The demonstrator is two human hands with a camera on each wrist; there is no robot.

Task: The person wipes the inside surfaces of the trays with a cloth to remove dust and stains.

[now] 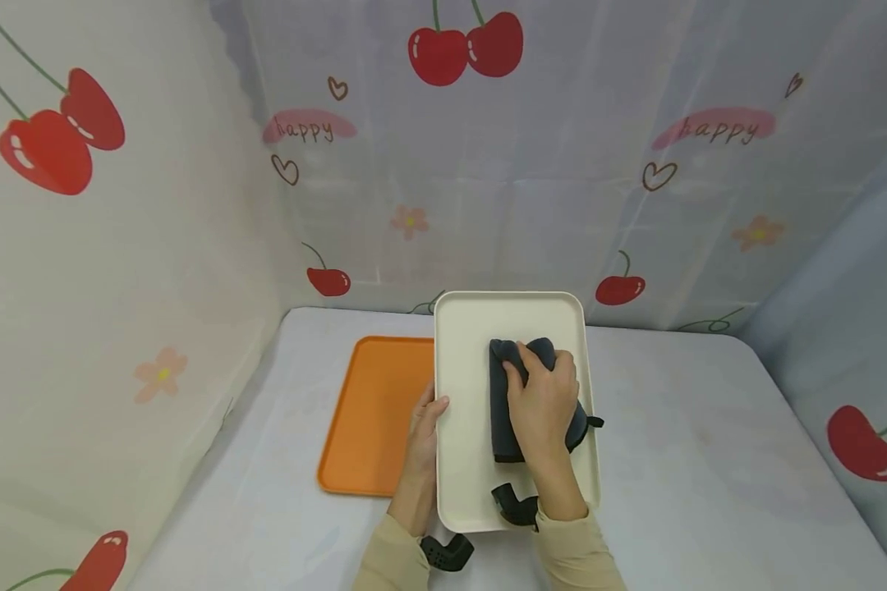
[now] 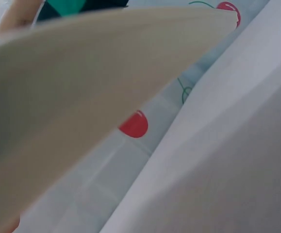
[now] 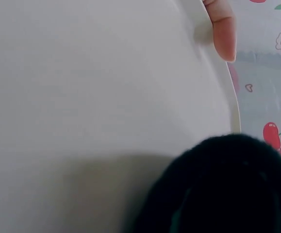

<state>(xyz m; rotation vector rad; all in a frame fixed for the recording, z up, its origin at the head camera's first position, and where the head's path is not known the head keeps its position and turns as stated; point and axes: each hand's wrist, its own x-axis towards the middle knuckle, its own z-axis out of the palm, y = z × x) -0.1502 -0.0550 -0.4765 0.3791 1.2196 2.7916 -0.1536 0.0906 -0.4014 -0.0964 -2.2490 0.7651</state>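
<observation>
In the head view, my left hand [image 1: 420, 439] holds a cream rectangular tray [image 1: 466, 476] by its left edge, thumb over the rim. The tray is raised off the table, its inside facing me. My right hand [image 1: 543, 402] grips a folded dark grey cloth [image 1: 504, 419] against the tray's inside, fingers curled into the fabric. A small black loop [image 1: 595, 422] sticks out from the cloth's right side. Up close, the right wrist view has the dark cloth [image 3: 213, 155] over the pale tray [image 3: 101, 87], and my left thumb [image 3: 224, 41] at the rim. The tray [image 2: 91, 82] blurs across the left wrist view.
An orange tray [image 1: 369, 419] lies on the white-covered table [image 1: 695, 460], partly hidden behind the cream tray. Curtains with cherry prints [image 1: 517, 205] enclose the back and both sides. Black wrist-worn pieces [image 1: 447, 553] sit at both sleeves.
</observation>
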